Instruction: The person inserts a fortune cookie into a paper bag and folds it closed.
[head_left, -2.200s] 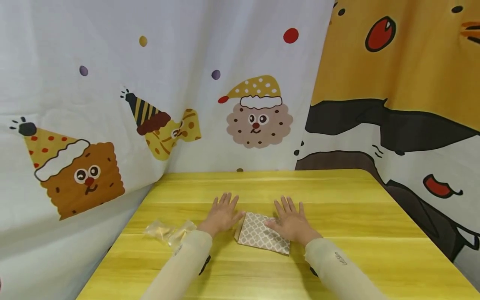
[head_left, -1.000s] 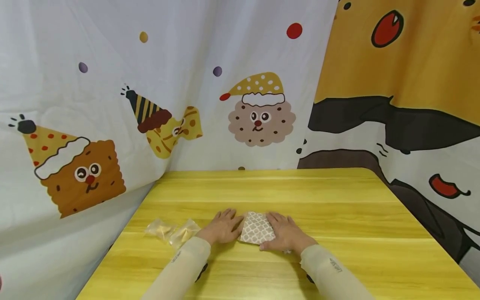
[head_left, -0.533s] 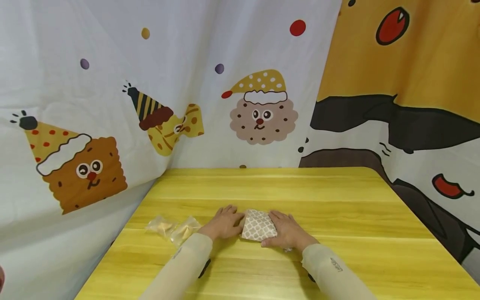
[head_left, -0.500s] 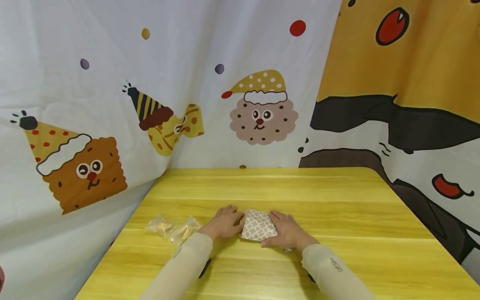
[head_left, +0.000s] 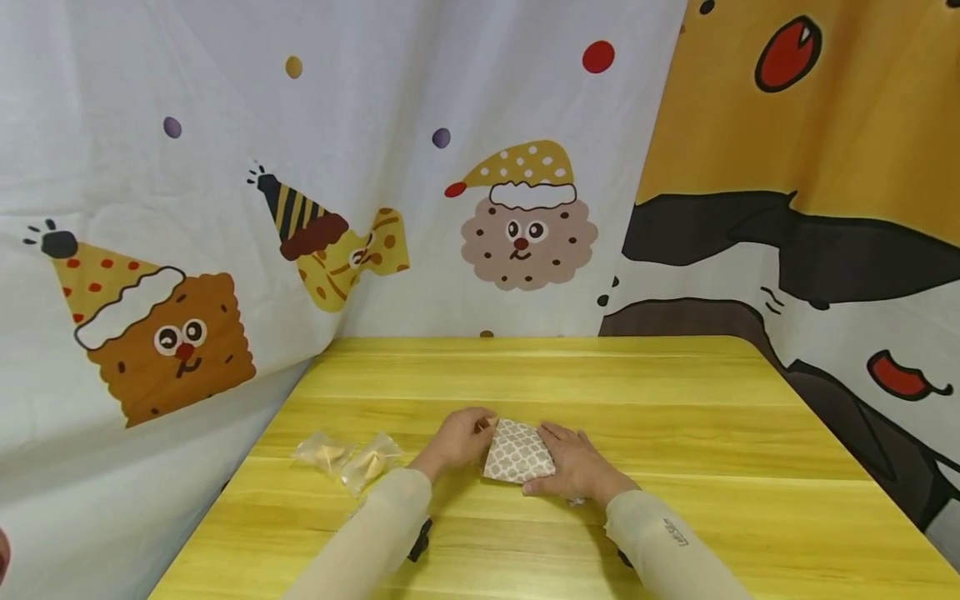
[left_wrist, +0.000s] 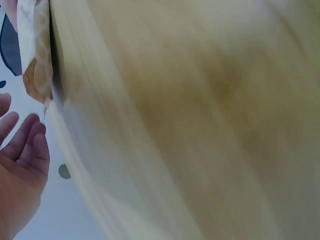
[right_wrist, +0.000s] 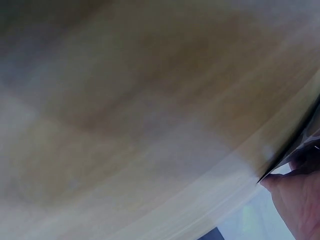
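Note:
A small paper bag (head_left: 519, 451) with a beige-and-white lattice pattern lies on the table between the two hands. My right hand (head_left: 573, 463) holds its right end, thumb on the near side and fingers on the far side. Close to the bag's left end is my left hand (head_left: 463, 437), its fingers loosely curled. In the left wrist view a gap shows between the left hand (left_wrist: 25, 165) and the bag's tan folded end (left_wrist: 37, 75). The right wrist view catches only part of the right hand (right_wrist: 300, 200) against the bag's dark underside.
Two clear plastic packets, a left one (head_left: 324, 452) and a right one (head_left: 371, 463), each with a tan folded piece inside, lie beside the left forearm. The yellow wood-grain table (head_left: 600, 375) ends at a printed cartoon curtain (head_left: 405, 167).
My right hand has come in over the bag's right end and taken hold of it. The left hand, flat at first, has moved slightly right and curled its fingers at the left end.

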